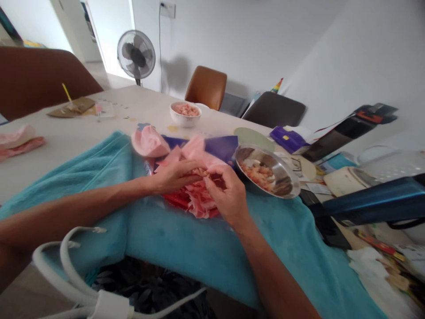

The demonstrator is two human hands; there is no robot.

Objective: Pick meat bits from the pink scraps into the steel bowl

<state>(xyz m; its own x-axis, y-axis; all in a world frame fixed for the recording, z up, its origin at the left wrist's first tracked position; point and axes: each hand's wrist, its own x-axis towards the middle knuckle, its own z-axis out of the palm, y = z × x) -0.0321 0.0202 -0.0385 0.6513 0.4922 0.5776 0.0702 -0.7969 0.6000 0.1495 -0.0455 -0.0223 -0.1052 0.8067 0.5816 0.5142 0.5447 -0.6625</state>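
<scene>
My left hand [172, 175] and right hand [229, 195] pinch one pink piece [202, 171] over the pink pile [199, 203], far edge of towel [199, 252].

Nothing fancy, just my bare forearms, left hand [172, 175] and right hand [229, 199], plus thick white cords [66, 261] looping off me over dark leaf-print clothes [149, 288].

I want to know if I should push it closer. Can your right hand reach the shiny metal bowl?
Probably yes. The right hand is right next to the metal bowl, and nothing stands between them. It looks to be pinching the pink pieces though, so it isn't free at this moment.
</scene>
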